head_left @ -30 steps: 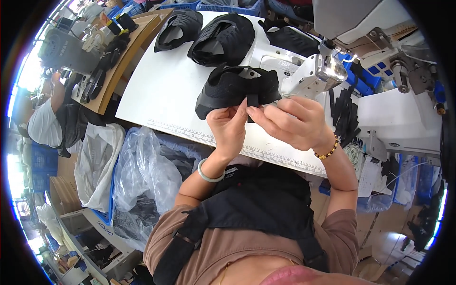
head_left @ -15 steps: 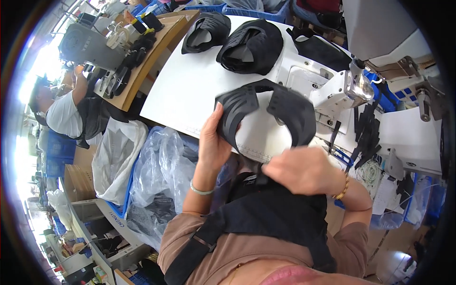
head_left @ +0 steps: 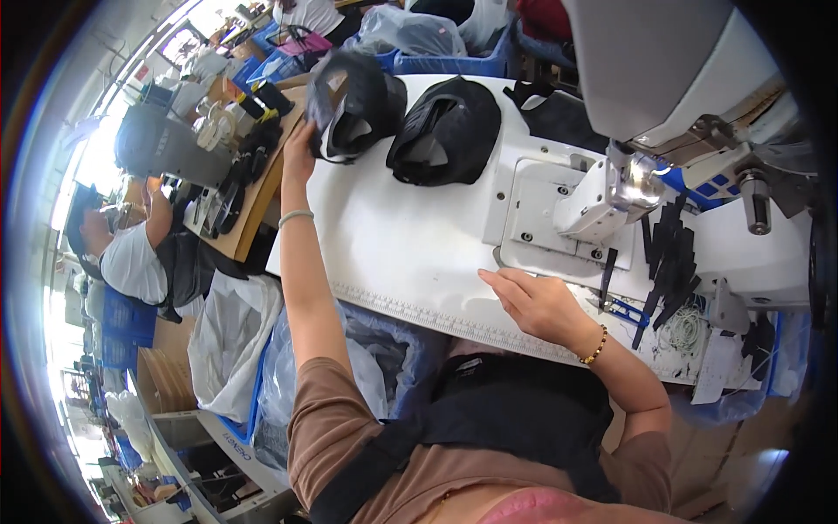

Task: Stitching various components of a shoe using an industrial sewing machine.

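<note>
At the far left of the white table [head_left: 393, 253], my left hand [head_left: 299, 150] is closed on the edge of a black shoe upper [head_left: 336, 74], which is smeared by motion. This upper is over or against another black shoe upper [head_left: 371, 109] lying there; whether they touch is unclear. To their right rests a further stack of black uppers [head_left: 449, 131]. Above the table's near part, my right hand [head_left: 541, 301] is open with fingers stretched leftward and nothing visible in it. It is nearest to the sewing machine's arm [head_left: 598, 205] and the blue thread snips [head_left: 626, 312].
Black strips [head_left: 672, 253] and a tangle of pale thread [head_left: 681, 330] lie at the right. Blue crates [head_left: 454, 65] stand behind the table. At left, a person [head_left: 131, 262] sits by another sewing machine [head_left: 166, 147]. Clear plastic bags [head_left: 292, 367] fill a bin below.
My left hand has carried the shoe upper from in front of me to the far left of the table. My right hand has come off it and opened over the table.
</note>
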The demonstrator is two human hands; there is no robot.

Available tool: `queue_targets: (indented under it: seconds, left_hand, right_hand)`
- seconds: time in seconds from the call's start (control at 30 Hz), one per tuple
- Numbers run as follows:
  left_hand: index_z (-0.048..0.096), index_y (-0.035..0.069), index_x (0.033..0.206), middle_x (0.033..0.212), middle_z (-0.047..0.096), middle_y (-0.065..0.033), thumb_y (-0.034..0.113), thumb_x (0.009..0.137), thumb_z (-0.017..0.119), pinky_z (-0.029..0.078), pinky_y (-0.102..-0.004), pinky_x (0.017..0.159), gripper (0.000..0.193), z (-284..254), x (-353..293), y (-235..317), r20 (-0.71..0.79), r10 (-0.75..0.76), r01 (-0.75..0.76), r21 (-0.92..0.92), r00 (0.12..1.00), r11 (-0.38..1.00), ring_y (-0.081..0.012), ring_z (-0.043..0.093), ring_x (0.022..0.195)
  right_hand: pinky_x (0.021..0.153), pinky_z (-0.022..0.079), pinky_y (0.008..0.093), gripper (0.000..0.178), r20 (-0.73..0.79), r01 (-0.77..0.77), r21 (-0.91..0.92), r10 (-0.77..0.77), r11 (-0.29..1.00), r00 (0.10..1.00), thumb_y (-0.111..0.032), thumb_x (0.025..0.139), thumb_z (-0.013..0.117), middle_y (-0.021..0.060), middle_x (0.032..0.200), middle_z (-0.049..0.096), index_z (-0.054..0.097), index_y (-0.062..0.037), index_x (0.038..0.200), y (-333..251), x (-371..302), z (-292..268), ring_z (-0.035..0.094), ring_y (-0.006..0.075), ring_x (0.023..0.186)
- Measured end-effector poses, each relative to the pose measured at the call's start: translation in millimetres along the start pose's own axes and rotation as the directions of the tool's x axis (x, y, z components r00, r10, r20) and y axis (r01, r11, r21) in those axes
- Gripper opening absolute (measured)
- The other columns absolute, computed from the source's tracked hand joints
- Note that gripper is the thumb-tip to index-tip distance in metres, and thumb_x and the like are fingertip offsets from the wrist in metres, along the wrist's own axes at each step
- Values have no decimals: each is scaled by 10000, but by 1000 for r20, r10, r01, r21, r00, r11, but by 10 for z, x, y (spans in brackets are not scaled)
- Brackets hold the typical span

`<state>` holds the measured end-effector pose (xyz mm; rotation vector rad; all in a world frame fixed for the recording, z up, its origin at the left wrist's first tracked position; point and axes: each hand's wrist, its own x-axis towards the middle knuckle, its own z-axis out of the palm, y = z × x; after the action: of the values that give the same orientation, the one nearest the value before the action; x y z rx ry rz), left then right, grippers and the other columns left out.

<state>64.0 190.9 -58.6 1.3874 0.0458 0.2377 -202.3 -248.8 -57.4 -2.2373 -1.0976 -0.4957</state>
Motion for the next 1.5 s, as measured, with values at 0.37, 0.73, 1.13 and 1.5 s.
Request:
queue_targets:
  seconds: [0.37, 0.73, 1.13, 1.5]
  left_hand:
    - [658, -6, 923, 840, 625, -169, 233, 797, 645, 453, -351, 745, 270, 1078, -58, -208, 160, 749, -611, 696, 643, 376, -269, 591, 773]
    - [480, -65, 1119, 1033, 446, -200, 284, 752, 705, 476, -364, 796, 554, 2245, -1246, -350, 426, 396, -500, 860, 813, 102, -359, 517, 958]
    - [556, -81, 734, 646, 539, -64, 167, 735, 716, 454, -241, 393, 295, 2097, -1075, -189, 220, 132, -248, 664, 967, 706, -168, 602, 476]
    - [491, -5, 629, 543, 389, 22, 223, 919, 547, 256, -237, 439, 373, 2114, -1874, 409, -67, 511, -454, 373, 857, 809, -55, 328, 479]
  right_hand:
    - [526, 504, 294, 373, 8, -66, -28, 66, 997, 998, -32, 763, 576, 65, 958, 588, 553, -54, 1134, 226, -86, 10, 601, 204, 644]
    - [505, 499, 284, 305, -23, -22, 0, 22, 1000, 1000, -47, 767, 589, 58, 935, 576, 588, -75, 1070, 159, -58, -7, 593, 196, 618]
    - [491, 491, 303, 254, -42, -51, 30, 52, 998, 998, -43, 772, 583, 39, 951, 583, 613, -85, 1021, 126, -83, -2, 600, 209, 609]
    - [519, 495, 295, 312, -79, -115, 105, 124, 988, 989, -60, 796, 601, 67, 1048, 578, 578, -99, 1104, 199, -106, 66, 611, 203, 652]
